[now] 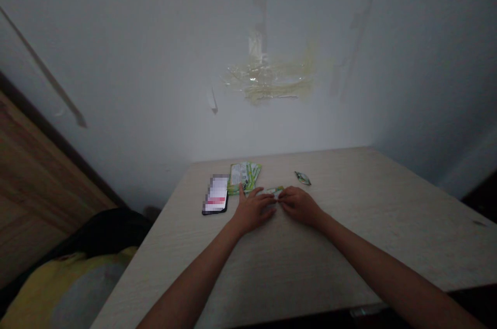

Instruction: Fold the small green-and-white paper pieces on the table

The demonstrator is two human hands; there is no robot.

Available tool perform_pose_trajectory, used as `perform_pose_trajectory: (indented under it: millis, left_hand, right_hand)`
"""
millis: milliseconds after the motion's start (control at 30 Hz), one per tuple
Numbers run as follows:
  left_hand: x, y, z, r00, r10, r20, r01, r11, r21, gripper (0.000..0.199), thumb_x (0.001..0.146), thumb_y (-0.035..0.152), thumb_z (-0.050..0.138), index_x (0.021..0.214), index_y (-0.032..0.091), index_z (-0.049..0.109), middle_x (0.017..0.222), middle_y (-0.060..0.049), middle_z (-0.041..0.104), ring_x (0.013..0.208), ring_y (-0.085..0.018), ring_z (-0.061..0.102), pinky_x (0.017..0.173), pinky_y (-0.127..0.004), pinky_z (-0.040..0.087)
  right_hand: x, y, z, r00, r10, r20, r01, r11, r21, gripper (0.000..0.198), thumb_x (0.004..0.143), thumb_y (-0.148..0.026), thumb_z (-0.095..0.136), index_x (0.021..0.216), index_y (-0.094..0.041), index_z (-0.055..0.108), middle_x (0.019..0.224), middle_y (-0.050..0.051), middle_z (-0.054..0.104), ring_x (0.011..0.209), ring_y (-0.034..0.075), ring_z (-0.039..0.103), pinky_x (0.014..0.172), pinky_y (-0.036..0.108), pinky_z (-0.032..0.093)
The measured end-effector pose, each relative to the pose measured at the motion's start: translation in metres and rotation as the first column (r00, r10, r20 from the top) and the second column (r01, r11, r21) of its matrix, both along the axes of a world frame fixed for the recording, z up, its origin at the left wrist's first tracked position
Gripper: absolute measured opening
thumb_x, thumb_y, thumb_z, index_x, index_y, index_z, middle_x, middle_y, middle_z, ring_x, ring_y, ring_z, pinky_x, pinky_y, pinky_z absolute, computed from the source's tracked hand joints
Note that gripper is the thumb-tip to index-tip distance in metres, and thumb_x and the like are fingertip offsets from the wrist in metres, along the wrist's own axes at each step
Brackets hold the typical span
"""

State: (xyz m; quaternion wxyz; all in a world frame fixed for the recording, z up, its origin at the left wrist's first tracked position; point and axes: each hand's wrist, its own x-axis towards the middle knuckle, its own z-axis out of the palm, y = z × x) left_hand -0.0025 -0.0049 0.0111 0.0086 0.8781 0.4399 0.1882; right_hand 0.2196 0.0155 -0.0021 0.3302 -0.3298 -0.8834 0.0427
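On the table (368,225), 1 green packet (275,190) is partly covered at 12 o'clock by the spread left hand (252,211) and bunched right hand (298,204), whose grip cannot be told, its handling seemingly unfinished, with stacked packets (239,176) at the hands' 10 o'clock and 1 small green piece (302,178) at 1.

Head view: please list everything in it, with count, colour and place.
Phone: one, dark edge, lit blurred screen, table's left
Stacked packets: at least two, green and white, right of phone
Packet: one, green and white, at the fingertips
Small piece: one, green and dark, beyond right hand
Table: one, pale, centre
Wall: pale, behind table
Tape: several strips, clear to yellowish, on wall
Wooden panel: one, brown, far left
Soft-looking item: one, yellow and grey, lower left
Left hand: one, fingers spread, near packets
Right hand: one, at packet's right end
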Motion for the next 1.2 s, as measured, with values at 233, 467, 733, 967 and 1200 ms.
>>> perform_pose_trajectory:
  millis: [233,467,733,967,1200]
  left_hand:
    - [-0.001,0.001,0.000,1.000,0.006,0.005,-0.005,1.000,-0.018,0.030,0.090,0.053,0.048,0.117,0.045,0.061,0.128,0.008,0.063,0.133,-0.028,0.041,0.108,-0.070,-0.014]
    - [-0.002,0.004,-0.003,1.000,-0.002,-0.010,0.002,0.999,0.036,0.030,0.089,0.052,0.050,0.116,0.046,0.062,0.127,0.007,0.064,0.131,-0.029,0.042,0.107,-0.072,-0.010]
    - [-0.003,0.004,-0.004,1.000,-0.005,-0.011,0.005,0.999,0.036,0.029,0.090,0.050,0.051,0.116,0.046,0.062,0.128,0.008,0.063,0.131,-0.029,0.042,0.107,-0.073,-0.011]
    - [-0.002,0.003,-0.005,1.000,-0.009,-0.004,0.009,1.000,0.029,0.029,0.090,0.050,0.050,0.116,0.045,0.062,0.128,0.008,0.063,0.130,-0.029,0.043,0.107,-0.072,-0.013]
    - [-0.002,0.002,-0.005,1.000,-0.018,0.000,0.018,0.999,0.049,0.029,0.092,0.049,0.048,0.117,0.044,0.061,0.128,0.006,0.063,0.130,-0.028,0.043,0.107,-0.072,-0.013]
  right_hand:
    - [0.000,0.001,0.000,1.000,-0.024,0.001,0.024,0.998,0.064,0.019,0.080,-0.011,0.059,0.086,-0.021,0.074,0.088,0.005,0.074,0.093,0.020,0.065,0.093,0.035,0.048]
    - [0.003,0.002,-0.001,0.979,-0.198,0.048,0.196,0.980,0.039,0.015,0.080,-0.019,0.063,0.088,-0.024,0.076,0.088,0.003,0.075,0.103,0.025,0.061,0.096,0.040,0.044]
    - [0.004,0.007,-0.003,0.940,-0.327,0.102,0.326,0.945,0.026,0.016,0.084,-0.023,0.060,0.089,-0.024,0.075,0.088,0.006,0.073,0.102,0.022,0.060,0.092,0.036,0.044]
    - [0.003,0.010,0.002,0.915,-0.381,0.135,0.383,0.924,0.017,0.019,0.087,-0.023,0.056,0.092,-0.024,0.075,0.088,0.005,0.072,0.094,0.020,0.060,0.087,0.033,0.045]
    - [0.007,0.012,-0.002,0.950,-0.306,0.069,0.309,0.950,-0.036,0.020,0.088,-0.021,0.056,0.097,-0.021,0.073,0.092,0.005,0.073,0.096,0.019,0.060,0.089,0.032,0.046]
